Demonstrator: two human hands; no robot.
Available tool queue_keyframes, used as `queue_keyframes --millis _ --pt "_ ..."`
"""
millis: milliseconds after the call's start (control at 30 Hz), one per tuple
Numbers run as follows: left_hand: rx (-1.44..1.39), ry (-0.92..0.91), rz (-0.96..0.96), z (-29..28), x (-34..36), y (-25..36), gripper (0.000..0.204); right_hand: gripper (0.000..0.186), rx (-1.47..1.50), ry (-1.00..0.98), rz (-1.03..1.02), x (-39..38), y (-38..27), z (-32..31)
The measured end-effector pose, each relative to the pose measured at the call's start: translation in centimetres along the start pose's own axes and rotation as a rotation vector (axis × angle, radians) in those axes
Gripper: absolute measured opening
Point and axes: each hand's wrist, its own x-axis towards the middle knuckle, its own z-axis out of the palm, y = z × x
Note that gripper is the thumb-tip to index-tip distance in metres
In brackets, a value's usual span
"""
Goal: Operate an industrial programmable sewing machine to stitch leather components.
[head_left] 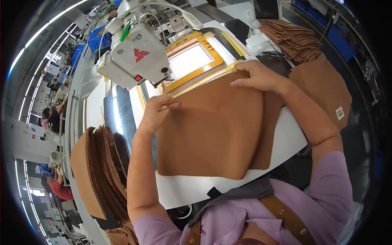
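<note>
A large brown leather-like panel (208, 130) hangs between my two hands above the white table. My left hand (157, 111) pinches its upper left corner. At the upper right corner, my right hand (257, 76) grips the edge between thumb and fingers. Another brown piece (270, 130) shows behind the panel's right side; whether it is joined to the panel I cannot tell. Just beyond my hands lies a yellow rectangular frame (216, 60) with a white middle, beneath the head of a white sewing machine (139, 53).
Brown panels stand stacked (87, 175) at the left. A tall pile of folded brown pieces (290, 38) sits at the far right, with a larger brown panel (326, 92) nearer, bearing a white label (339, 113). Other people (61, 185) work at the far left.
</note>
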Motion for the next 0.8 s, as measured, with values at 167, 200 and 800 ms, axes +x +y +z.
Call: queue_keyframes --millis 167,200,800 --pt "-0.512 0.147 -0.289 -0.5 -1.7 -3.7 0.028 0.027 0.135 -0.014 0.269 2.9 4.1 -0.1" --pt "-0.362 0.165 -0.344 -0.8 -1.5 -4.4 0.030 0.027 -0.015 0.016 0.209 3.6 3.9 0.3" --pt "0.496 0.578 -0.192 -2.4 10.8 -15.8 0.018 0.027 -0.317 0.202 0.260 18.4 8.8 -0.2"
